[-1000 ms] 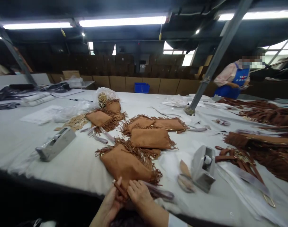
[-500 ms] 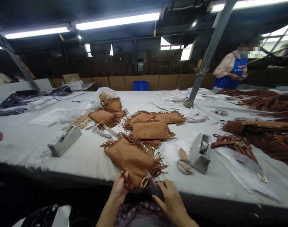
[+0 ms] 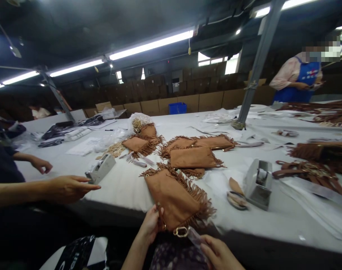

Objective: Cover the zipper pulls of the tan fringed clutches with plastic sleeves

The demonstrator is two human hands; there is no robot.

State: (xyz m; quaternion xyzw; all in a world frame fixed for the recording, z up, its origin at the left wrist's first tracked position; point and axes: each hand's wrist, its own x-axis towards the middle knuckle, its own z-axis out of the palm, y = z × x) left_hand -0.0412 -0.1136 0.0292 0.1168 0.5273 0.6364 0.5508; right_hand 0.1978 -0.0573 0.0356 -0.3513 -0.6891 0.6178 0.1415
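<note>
A tan fringed bag (image 3: pixel 173 195) lies tilted over the table's front edge. My left hand (image 3: pixel 150 225) is closed on its lower left corner, by a short brown strap (image 3: pixel 160 215). At the bag's bottom corner shows a gold clasp (image 3: pixel 181 232). From the clasp runs a strap wrapped in clear plastic (image 3: pixel 195 237), its far end in the closed fingers of my right hand (image 3: pixel 220 252). Just behind lie more fringed bags, one of them a flat tan bag (image 3: pixel 192 156).
Tape dispensers stand either side, one grey dispenser (image 3: pixel 259 183) right and another dispenser (image 3: pixel 102 168) left. A co-worker's hand (image 3: pixel 72 187) reaches in from the left. Brown straps (image 3: pixel 308 170) lie at right. A metal post (image 3: pixel 249 86) rises behind; an aproned person (image 3: pixel 297 80) stands beyond.
My view has swung left, so most things sit further right. A co-worker's arms now reach in at left. My right hand is lower, drawing the wrapped strap away from the bag.
</note>
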